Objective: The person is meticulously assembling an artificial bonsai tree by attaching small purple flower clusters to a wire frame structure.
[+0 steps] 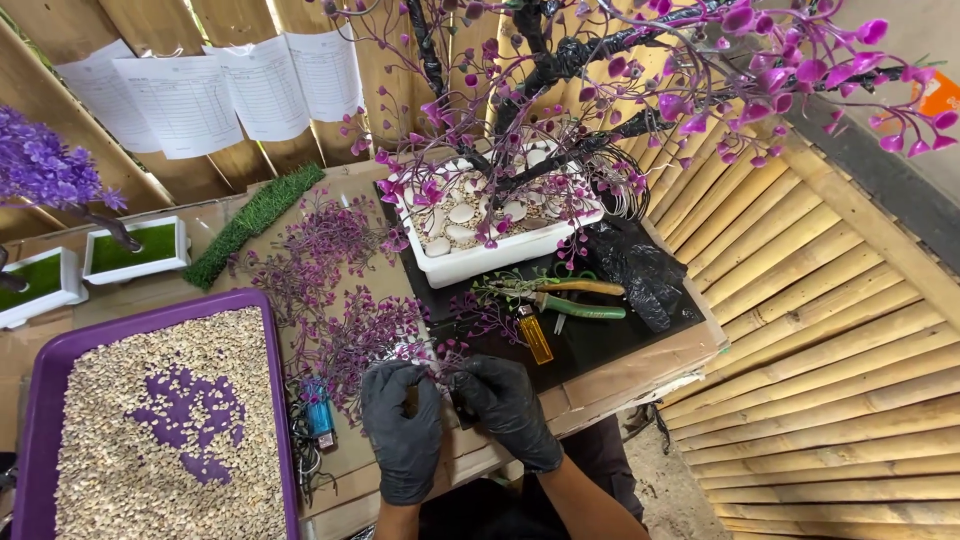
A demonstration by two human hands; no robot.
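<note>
From my head view, my gloved left hand [402, 425] and right hand [505, 405] meet at the table's front edge, fingers pinched together on what seems a small purple flower sprig [440, 362], beside the purple gravel tray [150, 320] and blue lighter [320, 420].

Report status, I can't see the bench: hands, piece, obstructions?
Left hand and right hand, gloved, pinch a purple sprig. Loose sprigs and blue lighter close by.

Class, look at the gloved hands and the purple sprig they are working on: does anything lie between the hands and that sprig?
Nothing visible does. The left hand and right hand meet at the purple sprig at the table's near edge. The yellow lighter and the pliers lie beyond it, off to the right.
</note>
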